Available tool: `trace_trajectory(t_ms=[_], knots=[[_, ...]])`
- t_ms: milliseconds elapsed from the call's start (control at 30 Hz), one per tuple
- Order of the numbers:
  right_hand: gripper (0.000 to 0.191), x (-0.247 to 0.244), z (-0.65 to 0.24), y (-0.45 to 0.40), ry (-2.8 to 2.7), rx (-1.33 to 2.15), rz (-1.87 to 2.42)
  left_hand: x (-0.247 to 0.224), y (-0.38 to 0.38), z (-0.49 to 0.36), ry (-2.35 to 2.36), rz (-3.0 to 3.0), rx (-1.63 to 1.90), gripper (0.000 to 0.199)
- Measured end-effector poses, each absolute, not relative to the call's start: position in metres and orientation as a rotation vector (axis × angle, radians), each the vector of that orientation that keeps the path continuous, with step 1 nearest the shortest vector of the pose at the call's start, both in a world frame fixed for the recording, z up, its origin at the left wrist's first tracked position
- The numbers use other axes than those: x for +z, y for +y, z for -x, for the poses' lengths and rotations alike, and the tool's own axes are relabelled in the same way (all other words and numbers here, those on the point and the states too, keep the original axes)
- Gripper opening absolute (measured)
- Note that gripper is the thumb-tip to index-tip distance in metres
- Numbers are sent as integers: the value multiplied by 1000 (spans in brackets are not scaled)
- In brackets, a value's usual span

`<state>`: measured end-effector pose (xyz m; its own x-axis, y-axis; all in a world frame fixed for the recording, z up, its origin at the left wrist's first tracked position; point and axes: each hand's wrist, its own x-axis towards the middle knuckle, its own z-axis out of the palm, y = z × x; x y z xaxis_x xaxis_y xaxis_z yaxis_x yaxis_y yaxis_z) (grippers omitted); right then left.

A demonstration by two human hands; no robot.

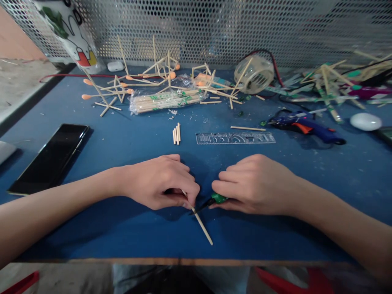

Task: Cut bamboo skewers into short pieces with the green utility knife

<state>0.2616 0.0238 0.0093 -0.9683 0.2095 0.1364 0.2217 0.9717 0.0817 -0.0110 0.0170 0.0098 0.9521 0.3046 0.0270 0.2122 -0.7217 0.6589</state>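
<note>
Head view: just left of the clear ruler (235, 138), short stick pieces (177, 134); just behind it, a loose stick (248, 128); to its right, a blue glue gun (318, 128). Farther behind it, a wrapped stick bundle (167, 101), stick frames (108, 106) and a tape roll (260, 83); well left, a dark phone (50, 159). In front of the ruler, a wooden stick (203, 228), clamped in the grip of the left hand (170, 181); clamped in the right hand's grip (254, 185), a green-and-black tool (218, 199), tip at the stick. Underneath, a blue, crumb-specked worktop (122, 228); beyond the ruler, a perforated panel (199, 32).
</note>
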Motion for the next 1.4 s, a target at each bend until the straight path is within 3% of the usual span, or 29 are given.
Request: trace_trajectory(t_ms=[633, 1400], knots=[[41, 10, -253, 9, -2972, -169, 418, 11, 17, 11, 363, -2414, 161, 13], [50, 6, -250, 18, -2895, -361, 205, 9, 16, 12, 355, -2425, 192, 14]])
